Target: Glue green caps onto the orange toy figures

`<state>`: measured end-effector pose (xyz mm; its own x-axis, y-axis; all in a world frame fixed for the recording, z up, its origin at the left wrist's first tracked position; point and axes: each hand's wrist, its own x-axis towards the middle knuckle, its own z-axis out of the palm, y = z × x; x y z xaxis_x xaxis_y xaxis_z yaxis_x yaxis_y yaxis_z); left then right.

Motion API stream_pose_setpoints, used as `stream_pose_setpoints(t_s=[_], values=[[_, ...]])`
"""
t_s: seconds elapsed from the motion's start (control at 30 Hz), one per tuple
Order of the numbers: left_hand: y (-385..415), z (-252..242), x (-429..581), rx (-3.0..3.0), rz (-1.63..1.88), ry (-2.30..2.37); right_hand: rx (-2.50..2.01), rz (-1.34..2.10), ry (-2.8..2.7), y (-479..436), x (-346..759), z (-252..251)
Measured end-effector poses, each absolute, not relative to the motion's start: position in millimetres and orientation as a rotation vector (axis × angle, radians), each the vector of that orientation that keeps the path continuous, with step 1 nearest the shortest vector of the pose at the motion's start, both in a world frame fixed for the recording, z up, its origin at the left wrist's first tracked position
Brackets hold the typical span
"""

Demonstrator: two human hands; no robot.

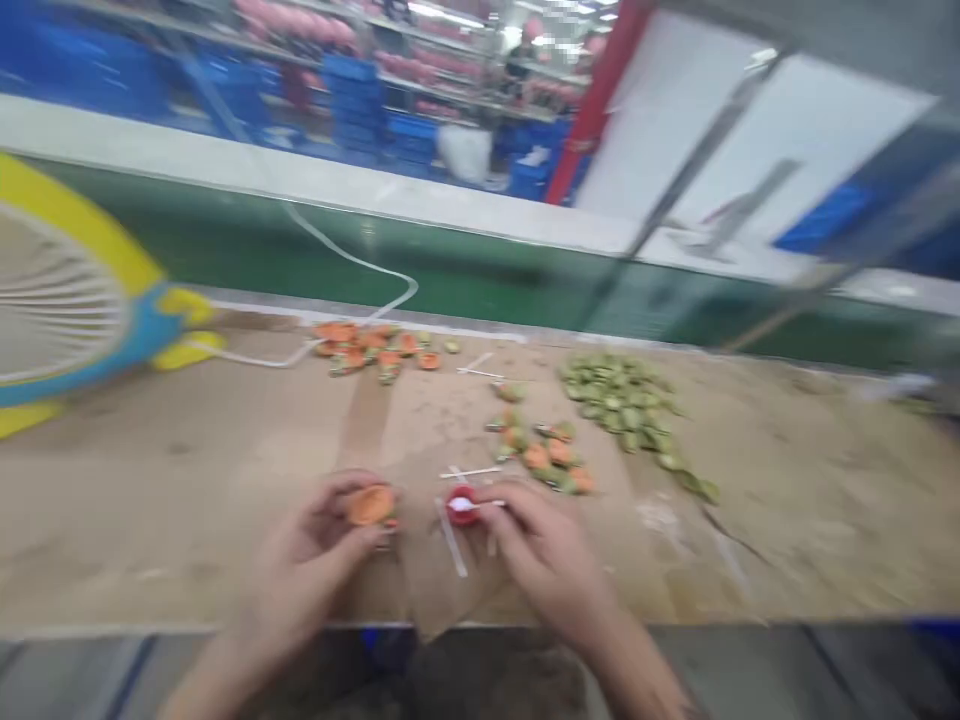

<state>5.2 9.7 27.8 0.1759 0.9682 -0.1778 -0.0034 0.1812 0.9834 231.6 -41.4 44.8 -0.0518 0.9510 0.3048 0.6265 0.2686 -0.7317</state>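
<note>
My left hand [330, 535] is closed around a small orange cup-shaped piece [370, 505], its hollow side facing up; the details under it are blurred. Between the thumb and fingers of my right hand [544, 545] is a thin white cotton swab [486, 504]. Its tip reaches into a small red cap [463, 516] with something white inside, standing on the cardboard. Just behind the cap lies another white swab [471, 472], and a flat white stick [451, 540] lies beside it on the left.
Orange and green pieces [559, 455] lie beyond my right hand. A pile of green pieces [619, 395] is farther right, and more orange ones [371, 347] sit at the back left. A yellow and blue fan [150, 310] stands left, its white cable [337, 248] trailing behind. A green conveyor belt [480, 275] runs behind the cardboard-covered table [247, 440].
</note>
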Motion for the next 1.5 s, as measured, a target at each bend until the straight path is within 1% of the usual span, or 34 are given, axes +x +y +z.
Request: stream_pose_setpoints(t_s=[0.1, 0.2, 0.4, 0.53, 0.63, 0.73, 0.93, 1.27, 1.37, 1.5], values=[[-2, 28, -15, 1.072, 1.002, 1.063, -1.385, 0.51, -1.699, -36, 235, 36], [-6, 16, -5, 1.063, 1.019, 0.959, -1.367, 0.466, -1.729, -39, 231, 39], [-5, 7, 1, 1.12, 0.983, 0.938, -1.418, 0.422, -1.756, -38, 231, 36], [-6, 4, -2, 1.205, 0.979, 0.915, -1.406, 0.535, -1.54, -46, 228, 31], [-7, 0, -2, 1.247, 1.0, 0.888, -1.325, 0.694, -1.419, -53, 219, 32], [-7, -3, -2, 1.259, 1.023, 0.85, -1.26, 0.805, -1.477, -55, 206, 35], [-7, -2, -3, 1.269, 1.035, 0.831, -1.236, 0.822, -1.583, -46, 194, 40], [-7, 0, -3, 1.249, 0.962, 0.869, -1.298, 0.688, -1.596, -45, 206, 40], [-6, -1, -4, 1.248, 0.987, 0.88, -1.353, 0.594, -1.581, -42, 213, 38], [-5, -4, -5, 1.284, 1.052, 0.878, -1.437, 0.46, -1.725, -33, 221, 30]])
